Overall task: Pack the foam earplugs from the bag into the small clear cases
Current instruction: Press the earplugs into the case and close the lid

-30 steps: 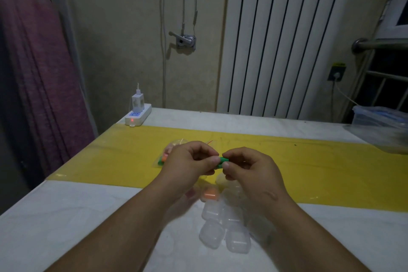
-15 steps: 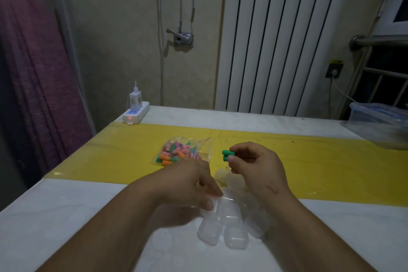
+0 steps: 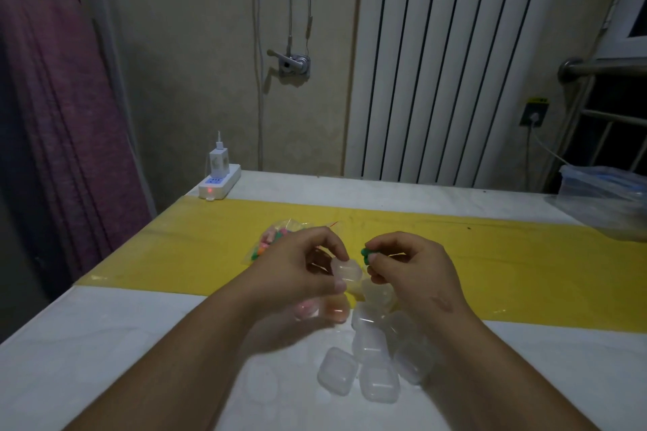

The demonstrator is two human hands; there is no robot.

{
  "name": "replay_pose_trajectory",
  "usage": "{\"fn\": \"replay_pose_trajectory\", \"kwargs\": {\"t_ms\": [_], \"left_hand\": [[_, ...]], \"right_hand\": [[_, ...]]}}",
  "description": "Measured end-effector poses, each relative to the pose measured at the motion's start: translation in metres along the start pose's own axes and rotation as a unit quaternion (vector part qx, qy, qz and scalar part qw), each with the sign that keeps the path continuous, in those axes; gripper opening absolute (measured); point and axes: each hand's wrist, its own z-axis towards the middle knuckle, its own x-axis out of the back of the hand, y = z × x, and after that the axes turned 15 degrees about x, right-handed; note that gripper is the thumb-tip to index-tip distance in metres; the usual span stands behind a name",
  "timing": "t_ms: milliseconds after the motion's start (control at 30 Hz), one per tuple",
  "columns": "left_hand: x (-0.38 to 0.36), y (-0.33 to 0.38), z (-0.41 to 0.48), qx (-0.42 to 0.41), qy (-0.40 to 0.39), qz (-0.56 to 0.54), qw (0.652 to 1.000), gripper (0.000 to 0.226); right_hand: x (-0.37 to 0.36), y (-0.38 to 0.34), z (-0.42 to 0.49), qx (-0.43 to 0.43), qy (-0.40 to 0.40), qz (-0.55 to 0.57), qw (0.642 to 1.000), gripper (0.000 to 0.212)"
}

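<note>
filling a clear case (image 3: 346,271)
gripping the case in the left hand (image 3: 297,269), pinching green earplugs (image 3: 366,254) in the right hand (image 3: 413,266) just beside, ready to drop in

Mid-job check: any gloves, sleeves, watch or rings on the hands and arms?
None visible. The left hand and right hand are ungloved, without rings or watch. Both forearms are uncovered to the frame's edge. A small curved mark sits on the right hand's back.

Pretty dim, murky yellowish cast. Soft shadow under the left hand (image 3: 297,273) on the table (image 3: 105,343), slight motion blur there. Wide-angle bending at edges, left side near black. Tiny red glow on the power strip (image 3: 219,184).
</note>
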Motion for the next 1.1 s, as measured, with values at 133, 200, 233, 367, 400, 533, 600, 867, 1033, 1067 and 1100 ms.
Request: {"fn": "replay_pose_trajectory", "kwargs": {"t_ms": [133,200,233,367,400,533,600,867,1033,1067,1100], "left_hand": [[-0.005,0.001,0.001,-0.018,-0.002,-0.024,1.0,0.03],[-0.005,-0.001,0.003,-0.027,0.006,-0.04,0.999,0.03],[-0.005,-0.002,0.004,-0.029,0.011,-0.049,0.998,0.03],[-0.004,-0.005,0.007,-0.034,0.041,-0.096,0.994,0.03],[-0.004,-0.005,0.007,-0.037,0.045,-0.103,0.993,0.031],[-0.005,-0.005,0.008,-0.047,0.044,-0.116,0.991,0.034],[-0.006,-0.004,0.008,-0.05,0.049,-0.111,0.991,0.037],[-0.008,-0.003,0.006,-0.035,0.048,-0.07,0.996,0.044],[-0.009,-0.001,0.008,-0.035,0.093,-0.058,0.993,0.025],[-0.009,-0.002,0.008,-0.036,0.097,-0.07,0.992,0.027],[-0.008,-0.002,0.008,-0.037,0.098,-0.079,0.991,0.029]], "right_hand": [[-0.001,0.002,0.001,-0.021,0.011,0.031,0.999,0.034],[-0.001,0.002,0.001,-0.031,0.009,0.045,0.998,0.038],[-0.002,0.001,0.0,-0.035,0.004,0.051,0.998,0.038],[-0.005,-0.002,-0.001,-0.035,-0.002,0.086,0.996,0.031],[-0.005,-0.003,-0.001,-0.031,-0.004,0.09,0.995,0.026],[-0.006,-0.004,-0.003,-0.02,-0.045,0.092,0.995,0.015],[-0.007,-0.005,-0.004,-0.023,-0.054,0.093,0.994,0.01],[-0.009,-0.004,-0.005,0.109,-0.034,-0.163,0.98,0.016],[-0.008,-0.003,-0.004,0.144,-0.022,-0.153,0.977,0.013],[-0.007,-0.003,-0.004,0.11,-0.005,-0.117,0.987,0.015],[-0.006,-0.004,-0.003,0.071,0.008,-0.078,0.994,0.018]]}}
